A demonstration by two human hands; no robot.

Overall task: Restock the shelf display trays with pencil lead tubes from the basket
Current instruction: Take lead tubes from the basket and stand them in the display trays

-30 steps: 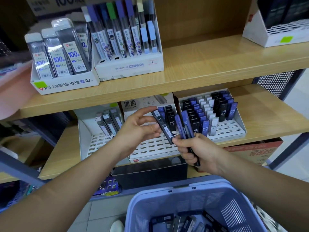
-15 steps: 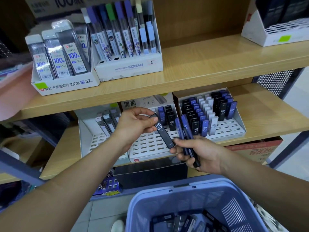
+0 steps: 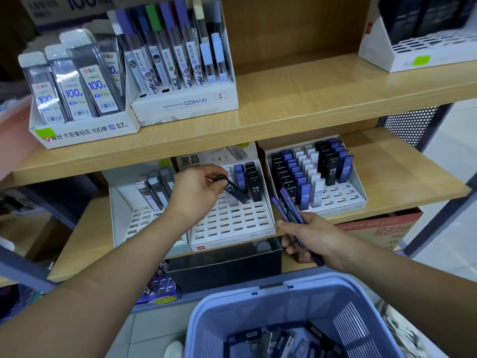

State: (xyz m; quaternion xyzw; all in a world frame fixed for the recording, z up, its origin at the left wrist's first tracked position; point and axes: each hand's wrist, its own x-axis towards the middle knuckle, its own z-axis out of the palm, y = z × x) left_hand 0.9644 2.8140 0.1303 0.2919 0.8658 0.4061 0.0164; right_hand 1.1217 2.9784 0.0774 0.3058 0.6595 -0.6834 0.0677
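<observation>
My left hand (image 3: 196, 192) pinches one black tube (image 3: 236, 191) by its top. It is now well apart from my right hand (image 3: 309, 236), with its lower end over the middle tray (image 3: 232, 223), which it had not reached before. My right hand grips a bundle of tubes (image 3: 289, 208) above the basket (image 3: 258, 303).

A black box (image 3: 224, 264) lies left of a red-printed cardboard box (image 3: 382, 229).
</observation>
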